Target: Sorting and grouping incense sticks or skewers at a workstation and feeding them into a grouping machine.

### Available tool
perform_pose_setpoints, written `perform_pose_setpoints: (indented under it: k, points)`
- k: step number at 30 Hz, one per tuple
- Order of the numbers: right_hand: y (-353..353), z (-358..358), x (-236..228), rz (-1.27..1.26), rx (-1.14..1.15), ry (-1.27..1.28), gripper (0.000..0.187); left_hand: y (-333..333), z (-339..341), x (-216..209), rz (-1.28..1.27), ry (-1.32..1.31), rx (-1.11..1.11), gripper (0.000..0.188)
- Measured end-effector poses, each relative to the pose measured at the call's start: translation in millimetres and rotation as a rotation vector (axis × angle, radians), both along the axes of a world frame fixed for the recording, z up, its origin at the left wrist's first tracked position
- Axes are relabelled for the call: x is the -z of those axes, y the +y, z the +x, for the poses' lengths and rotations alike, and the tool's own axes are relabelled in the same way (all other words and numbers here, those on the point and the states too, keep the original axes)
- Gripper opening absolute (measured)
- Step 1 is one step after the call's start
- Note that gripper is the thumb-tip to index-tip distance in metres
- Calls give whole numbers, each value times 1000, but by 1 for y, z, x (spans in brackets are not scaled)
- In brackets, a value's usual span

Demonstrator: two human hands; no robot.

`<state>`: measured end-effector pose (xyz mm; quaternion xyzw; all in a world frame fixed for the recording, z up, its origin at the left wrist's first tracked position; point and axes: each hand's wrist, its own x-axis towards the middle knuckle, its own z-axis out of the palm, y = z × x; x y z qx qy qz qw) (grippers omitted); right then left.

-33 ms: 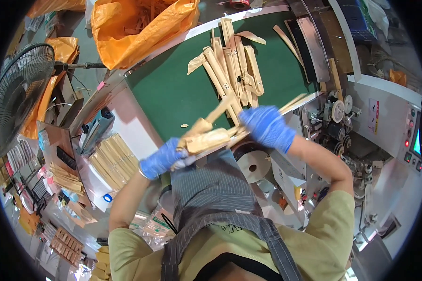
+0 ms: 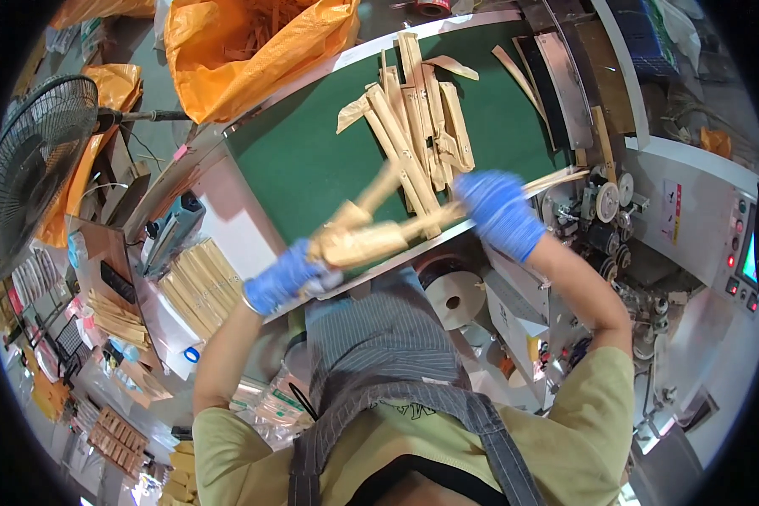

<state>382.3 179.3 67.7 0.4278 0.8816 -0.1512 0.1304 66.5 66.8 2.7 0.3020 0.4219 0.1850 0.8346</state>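
- Green conveyor belt (image 2: 312, 160) runs diagonally across the upper middle of the frame, with a grey packing machine (image 2: 691, 228) full of rollers and buttons along the right side.
- An orange plastic sack (image 2: 253, 51) sits open at the top, just beyond the belt's far edge, with tan strips visible inside.
- A black floor fan (image 2: 34, 160) stands at the far left of the frame.
- A loose pile of long tan paper sleeves (image 2: 417, 118) lies on the belt at upper centre, criss-crossed and overlapping.
- A neat stack of similar sleeves (image 2: 198, 287) rests on a side table at lower left of centre.
- A white roll of film (image 2: 455, 299) hangs under the belt's near edge, at centre.
- The bundle of sleeves (image 2: 367, 240) is held over the near edge of the belt, between both hands.
- The left hand (image 2: 282, 278), in a blue glove, is closed around the bundle's lower end.
- The right hand (image 2: 497, 211), also blue-gloved, is clenched on the bundle's upper end, beside the pile.
- The bundle looks light and thin; the paper probably creases easily and individual sleeves may slide out, so a firm hold at both ends, as here, seems the safest grip.
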Motion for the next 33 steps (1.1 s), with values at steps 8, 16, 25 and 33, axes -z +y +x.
perform_pose_setpoints:
  k: [8,16,25,33]
  points:
    - [34,99,80,336,1227,1148,31,63,152,74,366,589,-575,39]
    - [23,61,58,155,1254,1227,23,82,161,66,426,912,-399,27]
    - [57,-26,6,-761,1107,1366,20,40,96,-40,-213,69,-347,23]
    - [61,-40,2,-86,552,932,14,22,72,-48,-157,-155,-485,33]
